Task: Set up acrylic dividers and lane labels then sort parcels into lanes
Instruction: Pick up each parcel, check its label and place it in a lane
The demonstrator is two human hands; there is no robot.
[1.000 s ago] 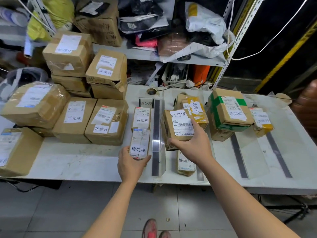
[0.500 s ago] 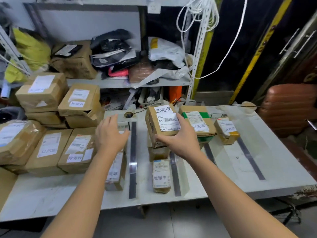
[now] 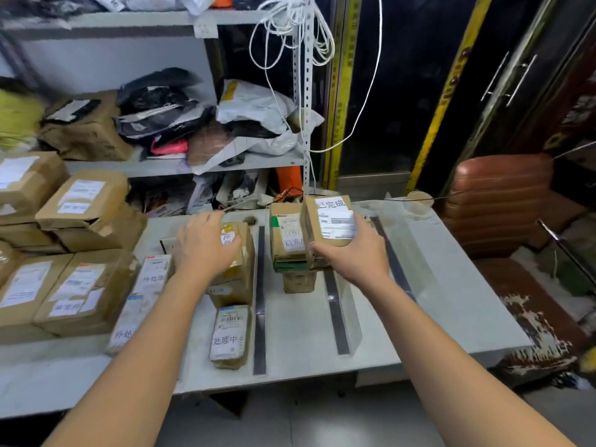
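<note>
Nearest on the white table (image 3: 419, 304), a small parcel marked 处理中 (image 3: 229, 337) lies flat just left of a dark-based acrylic divider (image 3: 259, 298). To its left, two slim parcels marked 待处理 (image 3: 151, 279) lie end to end beside a stack of cardboard boxes (image 3: 74, 285).

Farther in, the left hand (image 3: 206, 250) rests palm down on a yellow-taped parcel (image 3: 240, 262) in the same lane as the 处理中 parcel. Its fingers lie close together and nearly straight across the parcel's top, and the thumb is spread out onto the label.

The right hand (image 3: 351, 253) grips a cardboard box labelled 已完成 (image 3: 329, 221). The thumb is clamped on the near left corner and the fingers run up the right side. The box is tilted, label toward the camera, just right of a second divider (image 3: 335, 311) and touching a green-taped box (image 3: 287, 233), also marked 已完成.

Behind the table, a metal shelf (image 3: 180, 162) is heaped with bags and parcels.
</note>
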